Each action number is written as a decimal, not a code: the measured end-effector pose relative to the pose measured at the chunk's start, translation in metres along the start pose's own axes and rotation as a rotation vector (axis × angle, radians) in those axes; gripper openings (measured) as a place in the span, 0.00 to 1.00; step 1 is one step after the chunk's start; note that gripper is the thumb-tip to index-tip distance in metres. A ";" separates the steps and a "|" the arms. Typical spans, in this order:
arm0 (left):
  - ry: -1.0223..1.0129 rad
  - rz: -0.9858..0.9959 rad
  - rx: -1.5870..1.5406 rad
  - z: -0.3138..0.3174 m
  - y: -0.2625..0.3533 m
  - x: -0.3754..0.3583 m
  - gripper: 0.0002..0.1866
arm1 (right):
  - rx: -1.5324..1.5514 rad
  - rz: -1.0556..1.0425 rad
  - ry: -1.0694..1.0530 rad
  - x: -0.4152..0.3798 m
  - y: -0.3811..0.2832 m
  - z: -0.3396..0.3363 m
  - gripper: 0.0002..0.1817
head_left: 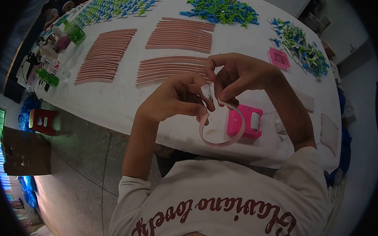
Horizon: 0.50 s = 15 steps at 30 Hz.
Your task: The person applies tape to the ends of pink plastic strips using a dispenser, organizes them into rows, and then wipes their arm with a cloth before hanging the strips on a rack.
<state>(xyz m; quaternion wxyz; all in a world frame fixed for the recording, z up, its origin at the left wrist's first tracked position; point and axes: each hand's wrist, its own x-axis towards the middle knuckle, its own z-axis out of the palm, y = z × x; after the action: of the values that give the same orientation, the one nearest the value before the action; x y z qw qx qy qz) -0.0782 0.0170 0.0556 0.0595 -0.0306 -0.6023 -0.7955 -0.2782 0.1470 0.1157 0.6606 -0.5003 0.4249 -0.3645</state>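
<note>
Head view: pink strip [220, 144] is pinched by left hand [170, 98] and right hand [247, 72]. Slippage could be caused by overbending

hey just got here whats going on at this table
A person's left hand and right hand hold the two ends of a pale pink strip, curved into an open loop. A bright pink holder sits on the white table; similar strips lie in rows beyond, with blue and green pieces heaped farther back.
</note>
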 end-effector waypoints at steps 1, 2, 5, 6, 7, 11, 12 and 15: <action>-0.054 -0.013 -0.024 -0.002 -0.004 -0.001 0.23 | 0.003 0.001 -0.001 0.000 0.001 -0.001 0.22; -0.109 -0.026 -0.048 -0.004 -0.007 -0.001 0.21 | -0.015 -0.006 -0.016 0.001 0.003 -0.003 0.20; -0.166 0.028 -0.149 -0.002 -0.015 0.000 0.18 | -0.034 -0.013 -0.034 0.003 0.007 -0.004 0.19; -0.167 0.027 -0.150 -0.002 -0.018 0.001 0.18 | -0.037 -0.013 -0.038 0.004 0.008 -0.004 0.19; -0.177 0.050 -0.161 -0.002 -0.020 0.001 0.18 | -0.036 -0.012 -0.038 0.004 0.008 -0.004 0.19; -0.145 0.081 -0.226 -0.001 -0.029 -0.002 0.19 | -0.018 -0.012 -0.021 0.006 0.013 -0.004 0.18; -0.144 0.082 -0.227 -0.001 -0.032 -0.003 0.19 | -0.015 -0.019 -0.011 0.006 0.014 -0.004 0.18; -0.117 0.110 -0.222 -0.001 -0.037 -0.003 0.17 | -0.028 -0.039 -0.006 0.008 0.020 -0.005 0.17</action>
<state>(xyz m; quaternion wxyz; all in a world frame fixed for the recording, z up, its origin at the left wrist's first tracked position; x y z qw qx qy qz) -0.0797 0.0258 0.0199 0.0641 -0.1163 -0.5103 -0.8497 -0.2792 0.1425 0.0942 0.6477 -0.5184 0.4183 -0.3698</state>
